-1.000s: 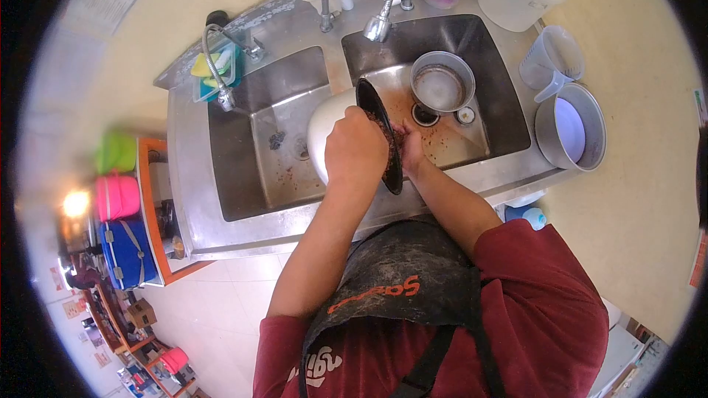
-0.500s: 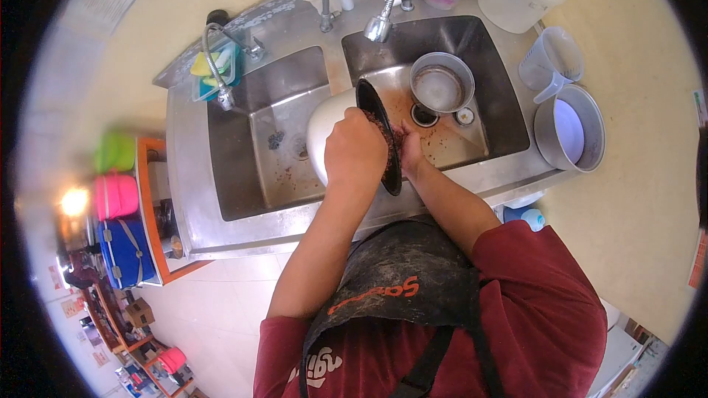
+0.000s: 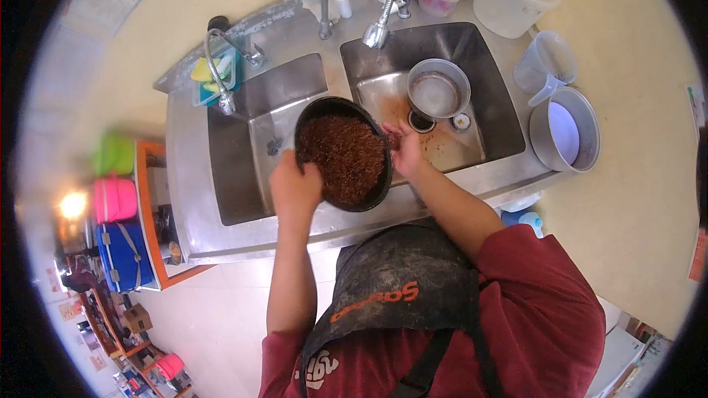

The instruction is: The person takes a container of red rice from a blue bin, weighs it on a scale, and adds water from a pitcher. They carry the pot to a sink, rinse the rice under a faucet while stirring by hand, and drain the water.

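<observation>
A deep pot (image 3: pixel 306 114) with a black inside is tilted toward me above the divider of the double sink. Loose reddish-brown grains (image 3: pixel 345 158) fill much of it. My left hand (image 3: pixel 296 186) is closed on the pot's near left rim, thumb over the edge. At the right rim is my right hand (image 3: pixel 405 151), its fingers curled around some of the same grains; whether it also bears the pot's weight is hidden. A round metal pan (image 3: pixel 463 90) sits in the right basin, beside the drain (image 3: pixel 422 121).
Three taps stand along the back, including a spring-hose faucet (image 3: pixel 376 35). A teal sponge tray (image 3: pixel 234 77) is at the left. On the right are a clear jug (image 3: pixel 546 66), a metal pot (image 3: pixel 546 136) and a large plastic tub (image 3: pixel 509 11). Grains dot the right basin (image 3: pixel 472 151).
The pot has turned from nearly on its side, pale outside showing, to face up toward me. It and my left hand moved left; my right hand stayed near the rim.
</observation>
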`<control>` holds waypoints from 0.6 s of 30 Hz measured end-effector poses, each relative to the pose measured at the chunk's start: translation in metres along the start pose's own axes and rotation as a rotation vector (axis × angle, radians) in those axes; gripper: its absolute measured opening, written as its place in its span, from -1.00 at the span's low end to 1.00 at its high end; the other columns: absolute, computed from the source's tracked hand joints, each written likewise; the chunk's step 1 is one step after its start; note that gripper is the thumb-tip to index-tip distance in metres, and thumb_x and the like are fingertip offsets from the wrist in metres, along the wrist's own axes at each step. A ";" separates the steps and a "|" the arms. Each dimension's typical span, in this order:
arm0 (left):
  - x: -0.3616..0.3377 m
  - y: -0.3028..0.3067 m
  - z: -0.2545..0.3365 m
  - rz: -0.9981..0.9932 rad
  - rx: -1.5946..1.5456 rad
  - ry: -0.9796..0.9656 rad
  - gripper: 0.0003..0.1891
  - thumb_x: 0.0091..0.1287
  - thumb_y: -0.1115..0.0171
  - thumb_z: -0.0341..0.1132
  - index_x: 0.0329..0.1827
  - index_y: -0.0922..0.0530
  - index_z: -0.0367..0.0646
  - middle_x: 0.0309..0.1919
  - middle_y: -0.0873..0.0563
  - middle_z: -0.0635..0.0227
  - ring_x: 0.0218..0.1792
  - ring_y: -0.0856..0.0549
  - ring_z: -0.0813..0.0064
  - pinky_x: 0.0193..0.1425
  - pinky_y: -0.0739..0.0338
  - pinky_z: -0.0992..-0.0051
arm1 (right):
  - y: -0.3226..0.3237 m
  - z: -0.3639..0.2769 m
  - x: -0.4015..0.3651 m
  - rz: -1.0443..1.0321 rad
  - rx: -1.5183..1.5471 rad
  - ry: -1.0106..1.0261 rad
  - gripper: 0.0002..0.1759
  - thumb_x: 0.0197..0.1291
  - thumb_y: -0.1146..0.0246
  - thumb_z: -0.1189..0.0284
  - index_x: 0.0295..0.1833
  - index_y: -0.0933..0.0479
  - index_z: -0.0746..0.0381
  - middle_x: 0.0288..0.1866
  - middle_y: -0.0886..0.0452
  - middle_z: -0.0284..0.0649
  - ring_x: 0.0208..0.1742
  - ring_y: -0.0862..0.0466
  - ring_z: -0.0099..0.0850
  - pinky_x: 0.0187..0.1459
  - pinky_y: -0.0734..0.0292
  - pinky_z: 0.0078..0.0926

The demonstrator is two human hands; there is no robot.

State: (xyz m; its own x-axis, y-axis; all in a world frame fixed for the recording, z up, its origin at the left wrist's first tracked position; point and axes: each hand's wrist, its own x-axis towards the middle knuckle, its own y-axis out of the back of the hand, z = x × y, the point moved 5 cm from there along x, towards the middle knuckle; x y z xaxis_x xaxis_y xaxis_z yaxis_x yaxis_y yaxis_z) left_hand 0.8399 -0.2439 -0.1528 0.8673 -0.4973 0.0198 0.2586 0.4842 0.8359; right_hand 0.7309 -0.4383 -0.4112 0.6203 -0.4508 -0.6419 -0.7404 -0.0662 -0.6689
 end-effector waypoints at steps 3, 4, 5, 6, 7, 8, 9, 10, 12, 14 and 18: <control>-0.010 -0.004 -0.073 0.017 -0.228 -0.004 -0.86 0.23 -0.15 -0.47 -0.19 -0.53 -0.34 -0.41 -0.68 0.05 -0.42 -0.71 0.18 -0.25 -0.61 0.20 | 0.002 -0.002 0.002 -0.057 0.113 -0.076 -0.63 0.49 -0.01 0.24 -0.01 -0.57 0.32 -0.03 -0.65 -0.06 0.00 -0.65 -0.24 0.18 -0.60 -0.27; -0.015 -0.001 -0.080 0.010 -0.327 0.003 -0.87 0.23 -0.13 -0.50 -0.19 -0.53 -0.34 -0.44 -0.68 0.12 -0.48 -0.69 0.29 -0.31 -0.62 0.26 | 0.003 -0.004 -0.001 -0.009 0.094 -0.108 -0.66 0.49 -0.02 0.26 -0.04 -0.55 0.32 -0.07 -0.64 -0.07 -0.02 -0.66 -0.26 0.15 -0.62 -0.28; -0.025 -0.001 -0.085 -0.002 -0.438 0.088 -0.88 0.23 -0.12 -0.53 -0.19 -0.53 -0.34 -0.44 -0.66 0.19 -0.50 -0.67 0.38 -0.38 -0.60 0.33 | 0.003 -0.007 -0.002 0.038 0.075 -0.140 -0.70 0.49 -0.04 0.29 -0.07 -0.54 0.31 -0.11 -0.63 -0.08 -0.05 -0.66 -0.27 0.12 -0.65 -0.29; -0.035 0.005 -0.077 -0.015 -0.550 0.173 -0.89 0.24 -0.10 -0.55 -0.19 -0.53 -0.34 -0.44 -0.65 0.25 -0.51 -0.64 0.47 -0.45 -0.59 0.40 | 0.001 -0.012 -0.007 0.085 0.056 -0.171 -0.73 0.48 -0.06 0.31 -0.10 -0.52 0.31 -0.16 -0.62 -0.09 -0.07 -0.66 -0.28 0.09 -0.67 -0.29; -0.045 0.008 -0.075 -0.026 -0.661 0.258 -0.89 0.25 -0.08 -0.58 -0.19 -0.53 -0.33 -0.44 -0.64 0.31 -0.53 -0.62 0.56 -0.51 -0.57 0.47 | -0.007 -0.025 -0.010 0.059 -0.010 -0.129 -0.71 0.49 -0.05 0.30 -0.10 -0.53 0.32 -0.15 -0.64 -0.09 -0.08 -0.68 -0.28 0.08 -0.68 -0.30; -0.052 0.004 -0.085 -0.002 -0.719 0.271 -0.88 0.25 -0.07 -0.59 -0.19 -0.53 -0.33 -0.43 -0.65 0.32 -0.55 -0.61 0.58 -0.55 -0.55 0.52 | -0.016 -0.042 -0.012 0.033 -0.078 -0.088 -0.69 0.50 -0.04 0.28 -0.10 -0.53 0.32 -0.14 -0.66 -0.09 -0.09 -0.69 -0.28 0.08 -0.70 -0.30; -0.059 -0.008 -0.100 0.020 -0.776 0.286 -0.87 0.26 -0.06 -0.61 -0.18 -0.53 -0.33 -0.41 -0.66 0.32 -0.57 -0.61 0.59 -0.58 -0.53 0.56 | -0.030 -0.059 -0.019 0.009 -0.146 -0.048 -0.66 0.51 -0.03 0.26 -0.10 -0.53 0.33 -0.13 -0.67 -0.08 -0.10 -0.70 -0.28 0.08 -0.71 -0.31; -0.065 -0.013 -0.110 0.042 -0.833 0.300 -0.86 0.26 -0.05 -0.62 -0.18 -0.53 -0.32 -0.40 -0.66 0.33 -0.58 -0.60 0.60 -0.61 -0.51 0.60 | -0.057 -0.080 -0.037 -0.069 -0.194 -0.017 -0.66 0.51 -0.04 0.26 -0.10 -0.54 0.33 -0.16 -0.68 -0.10 -0.13 -0.71 -0.28 0.04 -0.72 -0.33; -0.076 -0.014 -0.109 0.071 -0.879 0.294 -0.85 0.25 -0.05 -0.62 -0.16 -0.52 -0.32 -0.36 -0.67 0.30 -0.56 -0.63 0.57 -0.59 -0.56 0.56 | -0.126 -0.121 -0.096 -0.207 -0.278 0.070 -0.67 0.51 -0.07 0.27 -0.09 -0.56 0.33 -0.20 -0.68 -0.12 -0.17 -0.73 -0.28 -0.03 -0.71 -0.36; -0.085 -0.027 -0.123 0.097 -0.961 0.333 -0.85 0.25 -0.05 -0.62 -0.16 -0.52 -0.32 -0.34 -0.68 0.28 -0.55 -0.64 0.56 -0.59 -0.58 0.55 | -0.183 -0.146 -0.149 -0.345 -0.404 0.239 -0.67 0.52 -0.07 0.26 -0.08 -0.57 0.32 -0.19 -0.68 -0.13 -0.17 -0.73 -0.28 -0.06 -0.69 -0.37; -0.092 -0.044 -0.137 0.142 -0.983 0.304 -0.83 0.26 -0.05 -0.62 -0.11 -0.51 -0.33 -0.30 -0.68 0.25 -0.52 -0.67 0.51 -0.55 -0.63 0.55 | -0.219 -0.118 -0.201 -0.568 -0.970 0.878 -0.64 0.51 -0.08 0.21 -0.06 -0.59 0.30 -0.07 -0.68 -0.14 -0.07 -0.72 -0.25 -0.03 -0.65 -0.31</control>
State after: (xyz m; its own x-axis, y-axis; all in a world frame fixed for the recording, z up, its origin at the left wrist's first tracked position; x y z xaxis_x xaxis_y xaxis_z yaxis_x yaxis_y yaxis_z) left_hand 0.8065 -0.1209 -0.2665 0.9524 -0.2531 -0.1699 0.2597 0.9655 0.0174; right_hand 0.7379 -0.4384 -0.0911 0.7941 -0.5296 0.2981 -0.5536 -0.8328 -0.0051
